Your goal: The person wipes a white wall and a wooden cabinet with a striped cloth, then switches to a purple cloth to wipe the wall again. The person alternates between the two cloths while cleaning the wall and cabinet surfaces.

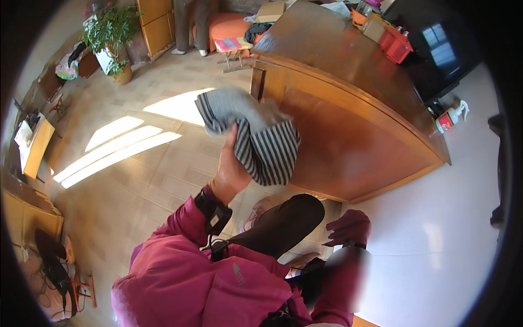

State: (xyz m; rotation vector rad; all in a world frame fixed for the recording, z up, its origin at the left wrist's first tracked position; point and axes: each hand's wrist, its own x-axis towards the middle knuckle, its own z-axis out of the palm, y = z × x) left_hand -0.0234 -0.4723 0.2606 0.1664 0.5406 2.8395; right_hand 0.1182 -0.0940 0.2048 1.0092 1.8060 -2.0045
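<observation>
A soft grey cloth (272, 150) with black-and-white striped parts is bunched up in my left hand (231, 171), in front of the wooden cabinet's side. My thumb shows against its near side, while the cloth hides the other fingers. Its upper edge is smeared by motion. Lower on the right, by the white wall, hangs my right hand (351, 228), in shadow. Its fingers stretch to the left, somewhat apart, with nothing seen in them. Both arms wear magenta sleeves, and a black strap device (212, 210) sits at my left wrist.
A wooden cabinet (338, 131) stands ahead to the right, carrying a red basket (395, 44), a spray bottle (452, 117) and a dark screen (438, 49). At the back are a potted plant (111, 41), a folding stool (233, 49) and another person's legs (192, 27). A chair (81, 289) is lower left.
</observation>
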